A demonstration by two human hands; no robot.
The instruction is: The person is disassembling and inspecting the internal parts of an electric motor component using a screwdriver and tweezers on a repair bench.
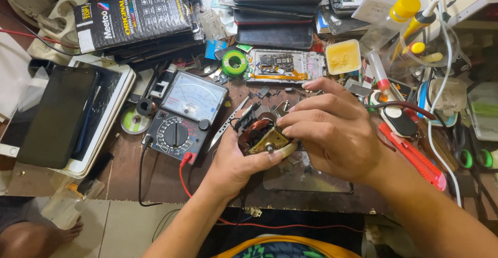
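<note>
Cluttered workbench (155, 175) — left hand (233, 164) grips a small copper-wound motor (259, 136), right hand (332, 128) pinching its top — multimeter (181, 118) beside

**Small motor held over cluttered repair bench**

Left hand (236, 162) cupping a small motor (259, 136) with copper windings from below, thumb pressed on its brass plate. Right hand (332, 128) touching the motor's top from 3 o'clock, fingertips pinched there. Analog multimeter (184, 115) just beside at 9 o'clock, red lead trailing toward 6. Red utility knife (415, 157) at 3 o'clock. Stacked phones (277, 9) at 12 o'clock.
</note>
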